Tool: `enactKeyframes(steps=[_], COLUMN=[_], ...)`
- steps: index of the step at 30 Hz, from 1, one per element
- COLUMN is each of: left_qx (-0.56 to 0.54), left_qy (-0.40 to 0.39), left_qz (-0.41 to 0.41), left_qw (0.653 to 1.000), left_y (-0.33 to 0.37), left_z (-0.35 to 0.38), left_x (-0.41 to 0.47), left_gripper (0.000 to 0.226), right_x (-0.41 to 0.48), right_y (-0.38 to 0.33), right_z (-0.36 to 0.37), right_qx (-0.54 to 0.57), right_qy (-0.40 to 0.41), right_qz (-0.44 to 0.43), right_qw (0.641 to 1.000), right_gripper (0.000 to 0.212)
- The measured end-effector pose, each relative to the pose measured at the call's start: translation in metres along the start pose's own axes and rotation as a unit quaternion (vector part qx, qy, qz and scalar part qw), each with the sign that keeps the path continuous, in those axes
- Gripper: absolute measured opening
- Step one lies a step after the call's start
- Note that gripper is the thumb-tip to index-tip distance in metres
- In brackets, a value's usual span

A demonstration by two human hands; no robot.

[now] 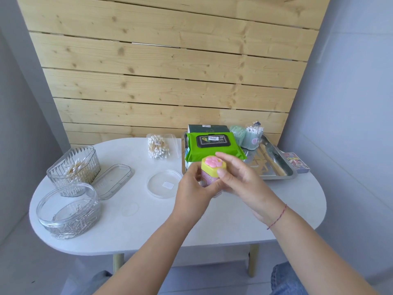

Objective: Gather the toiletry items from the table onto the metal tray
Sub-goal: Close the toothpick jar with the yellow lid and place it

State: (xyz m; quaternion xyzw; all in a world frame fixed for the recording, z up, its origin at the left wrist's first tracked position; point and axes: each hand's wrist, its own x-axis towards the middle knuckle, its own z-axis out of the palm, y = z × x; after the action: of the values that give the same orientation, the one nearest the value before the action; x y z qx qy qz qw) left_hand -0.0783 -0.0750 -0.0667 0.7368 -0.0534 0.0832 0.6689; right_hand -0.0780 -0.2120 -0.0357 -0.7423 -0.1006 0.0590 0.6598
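- Small pink jar (209, 177) with a yellow squarish lid and a raised pink paw shape on top, held above the worktop (212, 226), just in front of the metal tray (285, 174).
- Both hands clamped on it: left hand (194, 189) wraps the body from below and the side, right hand (238, 177) has fingers on the lid edge.
- Tray is shiny steel, rectangular with a raised rim, at the right rear of the worktop.
- On the tray: green soft wipes pack (214, 145) with black flip lid, a dark green box (205, 128) behind it, a pale green cylindrical swab holder (253, 136) with white tips showing.
- Small printed card box (296, 162) lies just right of the tray.
- Worktop is white, smooth, oval.
- Off the tray: clear bag of wooden-stem cotton swabs (158, 147), flat round clear lid (162, 184), ribbed clear swab container (73, 167) with its oblong lid (116, 180) beside it, round clear tub of metal clips (68, 211).
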Motion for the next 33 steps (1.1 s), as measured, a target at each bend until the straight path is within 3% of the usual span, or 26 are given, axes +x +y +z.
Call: enactKeyframes(steps=[3,5,8,10,12,14,17,24,28,31,33], left_qx=[-0.022,-0.02,-0.033,-0.107,-0.189,-0.203,-0.187,-0.215,-0.208,-0.211,-0.203], left_qy=[0.016,0.009,-0.042,-0.103,-0.139,-0.141,-0.132,-0.109,-0.096,-0.091,-0.103], left_qz=[0.007,0.006,-0.022,-0.095,-0.199,-0.239,-0.241,-0.237,-0.255,-0.262,-0.254], left_qw=[1.0,1.0,0.998,0.984,0.952,0.939,0.943,0.941,0.939,0.937,0.94], left_y=[0.006,0.007,0.01,0.016,0.019,0.016,0.013,0.015,0.015,0.022,0.032], left_z=[0.001,0.002,-0.001,-0.01,-0.018,-0.024,-0.023,-0.016,-0.01,0.0,0.013], left_x=[-0.001,-0.003,-0.005,-0.003,0.002,0.007,0.008,0.007,0.004,0.001,0.003], left_gripper=[0.039,0.042,0.046,0.04,0.047,0.045,0.033,0.044,0.035,0.035,0.04], right_x=[0.002,0.001,0.003,0.004,0.005,0.005,0.005,0.005,-0.001,-0.012,-0.016], right_y=[0.002,0.002,0.0,-0.003,-0.004,-0.002,-0.001,-0.004,-0.004,-0.006,-0.008], right_z=[0.001,0.002,0.004,0.001,-0.001,0.0,0.004,0.0,-0.008,-0.021,-0.038], right_qx=[0.104,0.153,0.182,0.174,0.115,0.059,0.052,0.047,-0.019,-0.1,-0.158], right_qy=[-0.009,-0.036,-0.017,0.003,0.015,0.02,0.029,0.036,0.003,-0.037,-0.023], right_qz=[0.156,0.194,0.17,0.161,0.167,0.173,0.168,0.134,0.137,0.073,0.007], right_qw=[0.982,0.968,0.968,0.972,0.979,0.983,0.984,0.989,0.99,0.992,0.987], right_gripper=[0.069,0.065,0.046,0.036,0.025,0.022,0.023,0.022,0.033,0.04,0.043])
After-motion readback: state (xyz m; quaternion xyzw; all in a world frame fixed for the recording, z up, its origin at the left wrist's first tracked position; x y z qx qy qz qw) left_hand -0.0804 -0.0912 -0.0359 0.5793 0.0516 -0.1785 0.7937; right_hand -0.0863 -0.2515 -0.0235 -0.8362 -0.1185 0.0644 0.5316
